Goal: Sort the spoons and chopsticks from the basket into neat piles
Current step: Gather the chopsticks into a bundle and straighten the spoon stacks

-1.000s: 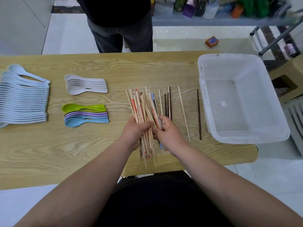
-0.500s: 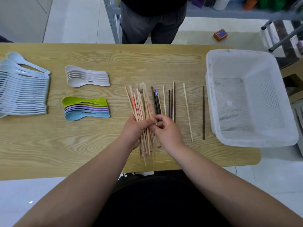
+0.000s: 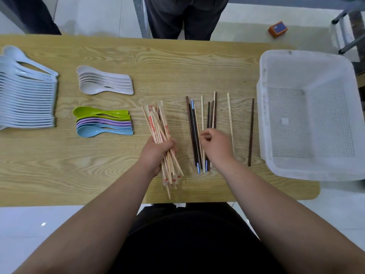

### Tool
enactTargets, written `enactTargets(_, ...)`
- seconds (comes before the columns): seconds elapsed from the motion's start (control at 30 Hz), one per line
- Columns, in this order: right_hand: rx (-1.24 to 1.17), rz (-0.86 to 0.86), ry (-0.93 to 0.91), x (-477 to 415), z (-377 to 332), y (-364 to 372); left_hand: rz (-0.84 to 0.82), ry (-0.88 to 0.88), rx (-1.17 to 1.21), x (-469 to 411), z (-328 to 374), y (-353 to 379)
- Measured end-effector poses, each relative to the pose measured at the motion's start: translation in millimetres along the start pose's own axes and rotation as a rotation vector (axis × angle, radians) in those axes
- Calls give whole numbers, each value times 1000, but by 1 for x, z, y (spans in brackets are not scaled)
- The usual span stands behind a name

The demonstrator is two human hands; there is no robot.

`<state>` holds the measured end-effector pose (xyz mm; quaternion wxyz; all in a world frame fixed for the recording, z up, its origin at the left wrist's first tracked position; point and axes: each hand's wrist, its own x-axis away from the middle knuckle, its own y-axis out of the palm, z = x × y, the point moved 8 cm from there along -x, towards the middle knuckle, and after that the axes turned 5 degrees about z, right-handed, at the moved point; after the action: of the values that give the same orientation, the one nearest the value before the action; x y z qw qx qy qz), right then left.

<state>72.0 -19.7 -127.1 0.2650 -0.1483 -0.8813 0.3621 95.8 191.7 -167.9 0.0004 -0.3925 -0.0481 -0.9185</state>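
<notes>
My left hand (image 3: 158,153) grips a bundle of wrapped bamboo chopsticks (image 3: 158,125) with red print, its ends fanning out over the table. My right hand (image 3: 216,145) hovers with curled fingers over loose dark and pale chopsticks (image 3: 194,131) lying side by side; whether it pinches one I cannot tell. A single pale chopstick (image 3: 230,119) and a dark brown one (image 3: 251,131) lie further right. Pale blue spoons (image 3: 27,99) are stacked at the far left, white spoons (image 3: 104,84) and coloured spoons (image 3: 102,122) lie in piles. The white basket (image 3: 264,107) stands at the right.
The wooden table (image 3: 138,62) ends close to my body. A person in dark trousers (image 3: 185,16) stands at the far edge. An orange box (image 3: 277,28) lies on the floor behind, near metal legs at the top right.
My hands have parted: the left carried the wrapped bundle leftward, away from the loose chopsticks, and the right let go of it and moved right over the loose ones.
</notes>
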Motion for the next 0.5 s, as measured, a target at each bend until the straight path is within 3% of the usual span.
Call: enactTargets(0.5, 505, -102, -81, -25, -15, 27, -11, 41, -68, -4, 11, -16)
